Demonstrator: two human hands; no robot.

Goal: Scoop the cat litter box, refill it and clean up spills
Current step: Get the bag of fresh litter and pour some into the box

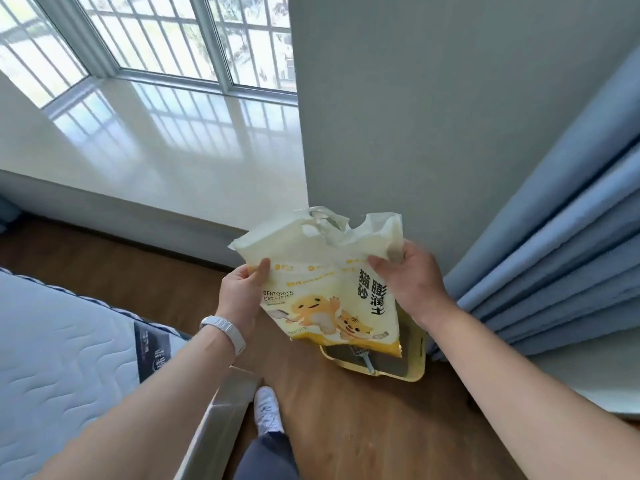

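A cream and yellow bag of bentonite cat litter [325, 282] hangs in the air in front of me, its torn top open. My left hand [242, 289] pinches its left edge, thumb on the front. My right hand [405, 275] grips the upper right part of the bag. Below the bag, a yellow litter box [415, 358] sits on the wooden floor against the grey wall, mostly hidden by the bag. Grey litter shows inside it, and a pale scoop [363, 358] lies in it with its handle over the front rim.
A mattress [62, 358] fills the lower left. A cardboard box [221, 410] stands on the floor by my white shoe [267, 410]. Blue curtains [554, 271] hang at the right. A white window sill [166, 147] runs behind.
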